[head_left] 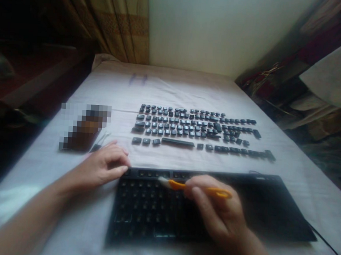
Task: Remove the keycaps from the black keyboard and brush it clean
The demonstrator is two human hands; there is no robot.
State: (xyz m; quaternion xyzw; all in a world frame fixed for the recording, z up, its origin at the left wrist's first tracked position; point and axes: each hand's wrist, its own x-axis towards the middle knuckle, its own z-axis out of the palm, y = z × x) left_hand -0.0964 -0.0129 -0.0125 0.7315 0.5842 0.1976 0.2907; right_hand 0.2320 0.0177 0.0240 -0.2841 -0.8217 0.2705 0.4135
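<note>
A black keyboard (269, 210) lies on the pale sheet with its keycaps off over the left part, so rows of bare key sockets show. At its far left corner my left hand (106, 164) is closed, thumb and curled fingers holding the edge. My right hand (220, 209) grips a small brush (177, 185) with an orange handle and whitish bristles. The bristles are over the upper rows of sockets, left of the hand; whether they touch is blurred. My right hand and forearm hide part of the keyboard's middle.
Beyond the keyboard, loose black keycaps (177, 142) lie in several rows. A pixelated dark object (82, 131) sits to the left. A cable (328, 243) runs off the keyboard's right side. Curtain (124, 28) and wall (199, 33) stand behind; cloths (332, 76) hang at right.
</note>
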